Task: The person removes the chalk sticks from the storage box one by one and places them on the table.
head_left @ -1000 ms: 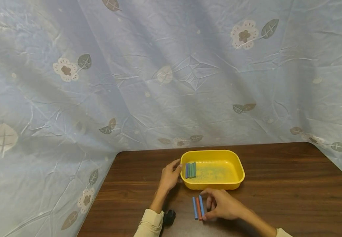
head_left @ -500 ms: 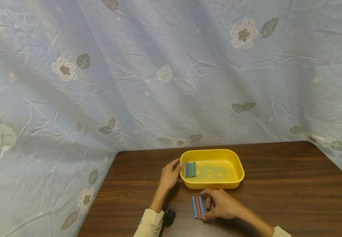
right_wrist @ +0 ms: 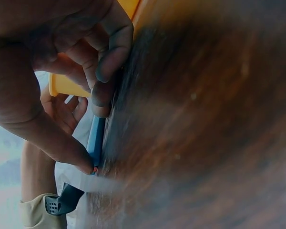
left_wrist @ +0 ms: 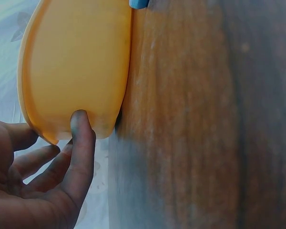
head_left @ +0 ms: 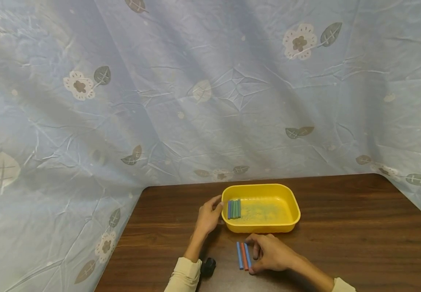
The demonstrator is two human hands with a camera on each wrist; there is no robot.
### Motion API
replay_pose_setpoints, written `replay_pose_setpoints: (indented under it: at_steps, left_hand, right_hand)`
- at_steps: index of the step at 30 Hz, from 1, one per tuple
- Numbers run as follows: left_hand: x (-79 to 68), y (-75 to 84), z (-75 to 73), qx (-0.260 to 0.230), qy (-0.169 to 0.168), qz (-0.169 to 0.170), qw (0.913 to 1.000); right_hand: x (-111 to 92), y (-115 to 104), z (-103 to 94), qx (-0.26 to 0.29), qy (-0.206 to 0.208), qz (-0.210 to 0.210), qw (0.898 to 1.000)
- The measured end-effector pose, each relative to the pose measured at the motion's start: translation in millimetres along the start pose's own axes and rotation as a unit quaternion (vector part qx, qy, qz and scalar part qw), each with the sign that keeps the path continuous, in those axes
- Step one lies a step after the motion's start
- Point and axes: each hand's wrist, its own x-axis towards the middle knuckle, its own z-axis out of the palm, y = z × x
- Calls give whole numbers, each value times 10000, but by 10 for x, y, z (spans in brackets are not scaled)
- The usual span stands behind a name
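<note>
A yellow plastic tray stands on the table, with a purple chalk stick and several green chalk sticks side by side at its left end. My left hand holds that end from outside, thumb against the wall in the left wrist view. In front of the tray lie a left blue chalk stick, a red chalk stick and a right blue chalk stick. My right hand pinches the right blue one lengthwise, thumb at the near end and a fingertip at the far end.
The dark wood table reaches to a patterned curtain behind and at both sides. A black strap piece sits beside the left cuff. Greenish dust covers part of the tray floor.
My right hand has edged slightly left, and the right blue chalk stick now lies closer along the red one. The left hand and the tray look unchanged.
</note>
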Motion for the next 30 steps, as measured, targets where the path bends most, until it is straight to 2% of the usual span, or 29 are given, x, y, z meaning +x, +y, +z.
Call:
replay_pose_setpoints:
  at_steps: [12, 24, 30]
  left_hand:
    - [-26, -11, -8, 121, 45, 31, 9999]
    - [-16, -1, -4, -110, 5, -25, 9999]
    - [2, 16, -10, 83, 47, -13, 10000]
  right_hand:
    - [-7, -8, 24, -42, 24, 26, 10000]
    - [2, -24, 2, -1, 94, -132, 9999]
    - [19, -77, -48, -32, 133, -182, 9997]
